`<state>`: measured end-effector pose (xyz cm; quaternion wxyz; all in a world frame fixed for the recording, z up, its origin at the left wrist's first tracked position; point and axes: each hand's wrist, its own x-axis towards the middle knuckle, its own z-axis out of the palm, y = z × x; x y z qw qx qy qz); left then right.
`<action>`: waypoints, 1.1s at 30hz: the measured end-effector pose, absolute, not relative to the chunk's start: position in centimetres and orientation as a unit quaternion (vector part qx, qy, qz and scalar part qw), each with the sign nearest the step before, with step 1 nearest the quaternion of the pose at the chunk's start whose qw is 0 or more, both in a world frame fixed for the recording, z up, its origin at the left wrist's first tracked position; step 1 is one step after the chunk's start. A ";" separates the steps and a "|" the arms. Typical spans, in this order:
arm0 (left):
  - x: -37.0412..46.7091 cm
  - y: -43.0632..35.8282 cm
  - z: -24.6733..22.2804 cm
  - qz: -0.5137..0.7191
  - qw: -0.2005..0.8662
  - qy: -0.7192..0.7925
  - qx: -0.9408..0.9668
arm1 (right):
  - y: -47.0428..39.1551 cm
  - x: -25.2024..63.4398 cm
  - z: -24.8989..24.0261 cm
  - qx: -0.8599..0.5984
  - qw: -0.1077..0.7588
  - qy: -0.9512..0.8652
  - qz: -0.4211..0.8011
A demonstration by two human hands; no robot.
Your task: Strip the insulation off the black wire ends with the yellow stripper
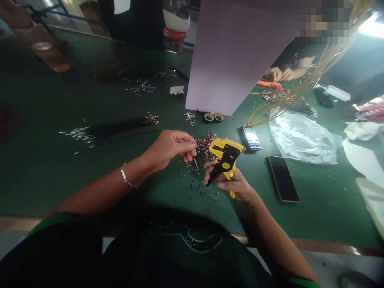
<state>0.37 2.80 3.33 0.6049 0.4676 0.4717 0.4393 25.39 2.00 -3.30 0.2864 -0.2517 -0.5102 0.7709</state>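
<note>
My right hand (237, 184) is wrapped around the handles of a yellow and black wire stripper (227, 155), whose head points up. To its left, my left hand (175, 147) is closed in a pinch, thumb against fingers; what it pinches is too small to make out. Between and behind the hands lies a pile of short copper-tipped wire offcuts (205, 146). Loose dark bits of insulation (204, 192) are scattered below the pile. Further left rests a bundle of black wires (117, 127) with pale tips at one end and copper at the other.
A pale upright panel (231, 52) stands behind the pile, with two small rolls (213, 117) at its foot. Right of my hands lie a keypad phone (252, 138), a smartphone (282, 179) and a clear plastic bag (303, 138). Another person's hands (280, 75) work beyond the panel.
</note>
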 end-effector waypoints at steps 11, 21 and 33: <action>0.7 2.6 2.9 0.424 0.612 0.484 0.461 | 1.6 24.8 -2.7 -0.241 0.280 -0.493 0.788; 0.9 2.7 2.5 0.426 0.626 0.471 0.451 | 1.4 24.7 -2.8 -0.239 0.277 -0.498 0.786; 0.9 2.8 2.0 0.420 0.617 0.502 0.437 | 1.1 24.6 -3.2 -0.223 0.280 -0.503 0.787</action>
